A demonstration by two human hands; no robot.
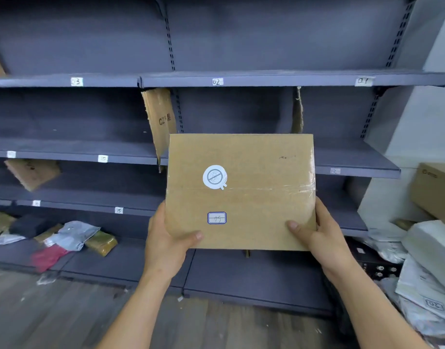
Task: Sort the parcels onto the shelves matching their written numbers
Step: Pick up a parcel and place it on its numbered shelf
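While I read it: the flat brown cardboard box [254,157] is up in the air in front of the dark grey metal shelving [279,78], broad face toward me — on no shelf yet.
Left hand [166,248]: clamped on the box's lower left corner, thumb on the front, fingers hidden behind.
Right hand [324,238]: clamped on the lower right edge the same way.
Number: the small blue-bordered label [216,217] low on the face seems to read 05. The writing is faint, so I should check it before moving.
Shelf tags: along the top shelf edge, white paper tag 03 [76,81], tag 02 [217,81] and tag 01 [364,81], left to right. Lower down, tag 10 [103,158] and tag 15 [118,210], as best I can read them. No 05 shows.
Where to look: numbers climb leftward on that top row, so I judge 05 lies further left, outside this view.
Doing it well: carry the box two-handed with the label facing me, match it to the tag, then slide it in bottom edge first.
Watch for: the torn brown cardboard divider [158,117] between bays — a wide box could knock it.
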